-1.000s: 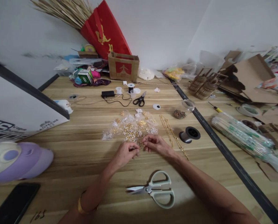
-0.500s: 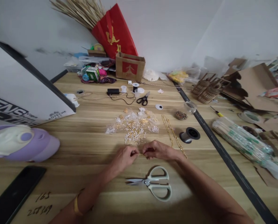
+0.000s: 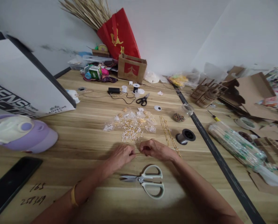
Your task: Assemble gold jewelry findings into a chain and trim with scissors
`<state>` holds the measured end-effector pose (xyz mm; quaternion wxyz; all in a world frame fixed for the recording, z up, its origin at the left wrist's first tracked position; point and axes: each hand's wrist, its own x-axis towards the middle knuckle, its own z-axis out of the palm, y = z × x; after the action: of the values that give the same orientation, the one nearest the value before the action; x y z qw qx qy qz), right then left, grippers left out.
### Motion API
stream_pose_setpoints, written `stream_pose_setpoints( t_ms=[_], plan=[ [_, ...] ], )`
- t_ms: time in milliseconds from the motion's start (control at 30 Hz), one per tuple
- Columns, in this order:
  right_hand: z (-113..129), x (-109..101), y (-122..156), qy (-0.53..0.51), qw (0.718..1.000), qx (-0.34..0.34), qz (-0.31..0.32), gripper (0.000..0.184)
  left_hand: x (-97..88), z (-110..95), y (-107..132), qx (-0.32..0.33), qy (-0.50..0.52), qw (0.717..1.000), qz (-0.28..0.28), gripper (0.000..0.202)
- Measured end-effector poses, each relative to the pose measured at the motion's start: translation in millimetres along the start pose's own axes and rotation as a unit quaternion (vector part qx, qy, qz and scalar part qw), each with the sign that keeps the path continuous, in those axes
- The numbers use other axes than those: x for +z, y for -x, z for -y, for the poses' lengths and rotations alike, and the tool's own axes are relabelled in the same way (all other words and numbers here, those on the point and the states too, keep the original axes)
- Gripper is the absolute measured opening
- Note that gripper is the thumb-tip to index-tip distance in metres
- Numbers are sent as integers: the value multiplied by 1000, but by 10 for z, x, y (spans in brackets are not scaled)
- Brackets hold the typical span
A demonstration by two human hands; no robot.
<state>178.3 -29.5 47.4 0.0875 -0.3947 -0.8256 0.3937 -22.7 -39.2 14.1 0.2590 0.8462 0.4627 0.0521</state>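
Note:
Between my two hands a short gold chain (image 3: 138,153) is stretched, low over the wooden table. My left hand (image 3: 123,154) pinches one end of it. The other end is in the closed fingers of my right hand (image 3: 154,149). Just beyond my fingertips lies a pile of small gold and clear beads (image 3: 131,129) with little plastic bags. A longer gold beaded chain (image 3: 168,132) lies on the table past my right wrist. Nearer to me rest the white-handled scissors (image 3: 146,180), blades partly apart and pointing left.
A wire spool (image 3: 185,137) and a jar of beads (image 3: 179,117) stand to the right, near a packet of wooden sticks (image 3: 237,144). Black scissors (image 3: 143,99) lie farther back. At left are a phone (image 3: 14,186), a purple-and-white device (image 3: 33,133) and a large box (image 3: 31,81).
My hands have drawn slightly apart, and more of the gold chain shows between them. The whole view has shifted a little; the table things otherwise stay put.

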Motion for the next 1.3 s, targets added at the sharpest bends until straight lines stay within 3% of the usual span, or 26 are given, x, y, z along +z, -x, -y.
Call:
stream_pose_setpoints(
  t_ms=[367, 1033, 1300],
  plan=[
    [-69, 10, -2, 32, 999, -15, -9, 16, 43, 37, -8, 56, -1, 998, -3, 9],
    [-168, 7, -30, 87, 996, 8, -16, 12, 8, 13, 42, 28, 23, 999, -5, 9],
    [-54, 22, -21, 127, 992, 5, -12, 8, 46, 9, 80, 38, 18, 999, -29, 12]
  ],
)
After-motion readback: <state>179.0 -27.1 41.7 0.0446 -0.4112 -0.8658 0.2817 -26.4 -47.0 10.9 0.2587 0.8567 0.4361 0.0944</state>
